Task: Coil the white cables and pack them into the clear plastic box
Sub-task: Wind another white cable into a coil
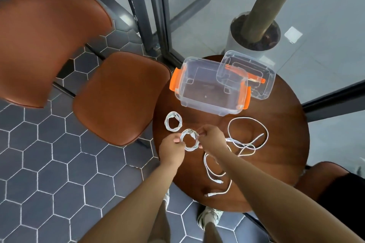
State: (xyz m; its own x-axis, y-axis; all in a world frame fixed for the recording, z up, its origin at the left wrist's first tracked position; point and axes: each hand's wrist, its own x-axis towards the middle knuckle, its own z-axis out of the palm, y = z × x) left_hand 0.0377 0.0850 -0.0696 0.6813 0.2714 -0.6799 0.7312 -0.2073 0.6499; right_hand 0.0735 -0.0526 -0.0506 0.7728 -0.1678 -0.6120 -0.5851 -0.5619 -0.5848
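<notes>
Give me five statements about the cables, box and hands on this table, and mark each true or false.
1. Both hands hold one coil. True.
2. A finished coil lies in the box. False: it lies on the table, near the box.
3. The lid is off, leaning on the box. True.
4. Every cable is coiled. False: loose cables lie to the right.
5. The left hand rests flat on the table. False: it pinches the coil; so does the right hand.

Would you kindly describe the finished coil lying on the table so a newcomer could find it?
On the round wooden table, look just in front of the clear box's left end. The small white coil lies there alone; unlike the coil in the hands, nobody touches it, and unlike the loose cables, it is tightly wound.
</notes>
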